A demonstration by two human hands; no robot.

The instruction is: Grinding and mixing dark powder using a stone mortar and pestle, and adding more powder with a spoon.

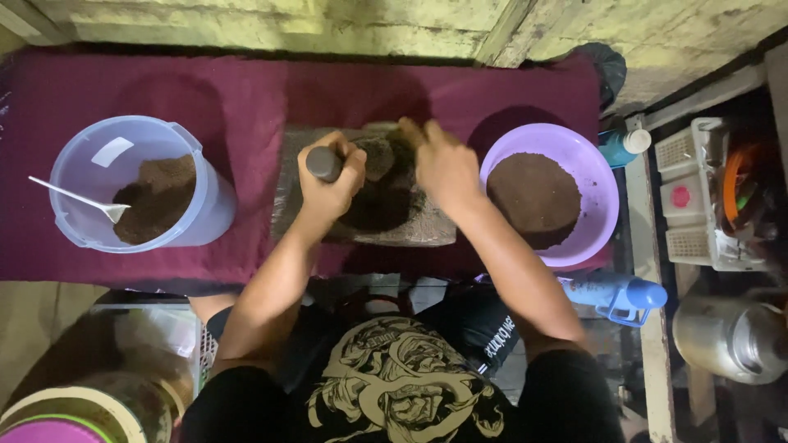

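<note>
- Your left hand [331, 182] is wrapped around a dark cylindrical pestle [323, 162], fingers clamped together on its shaft; the rounded grey end sticks out above your fist.
- The pestle is held over the left part of a flat grey stone slab [427, 232], which sits at the middle of a maroon cloth [246, 98].
- Your right hand [443, 164] lies palm down on the slab's right part, fingers together and stretched toward the far edge, resting on a heap of dark brown powder [379, 197]. It grips nothing.
- The powder heap lies between your two hands, touching both.
- To your left, well apart from the slab, a clear plastic jug [189, 148] stands on the cloth, part filled with brown powder; a white spoon [78, 197] rests inside it, bowl end in the powder.
- To your right, just beside the slab, a purple bowl [595, 205] holds a flat layer of the same brown powder.
- Off the cloth on the right: a blue bottle with white cap [622, 146], a blue jug [620, 294] lying near your right elbow, a white plastic basket [698, 205] and a metal kettle [726, 336].
</note>
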